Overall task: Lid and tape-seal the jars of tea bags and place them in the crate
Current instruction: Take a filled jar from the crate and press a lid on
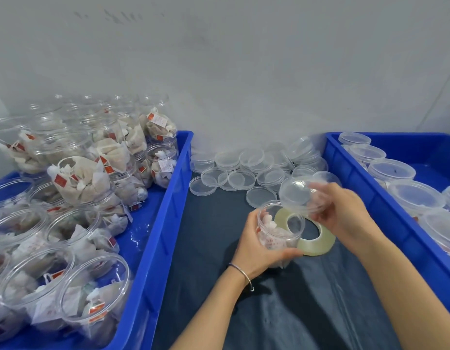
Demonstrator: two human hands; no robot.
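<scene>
While lid (298, 192) hovers, jar (279, 229) holds tea bags (272, 227)

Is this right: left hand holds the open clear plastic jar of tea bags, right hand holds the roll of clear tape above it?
Not quite. In the head view the right hand holds a clear round plastic lid above the open clear plastic jar of tea bags; the roll of clear tape lies on the dark cloth. Left hand is right.

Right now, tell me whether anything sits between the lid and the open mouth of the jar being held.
Nothing visible does. The right hand holds the clear lid tilted just above and to the right of the jar, which the left hand grips. The jar's mouth is open; the tape roll lies behind it on the cloth.
</scene>
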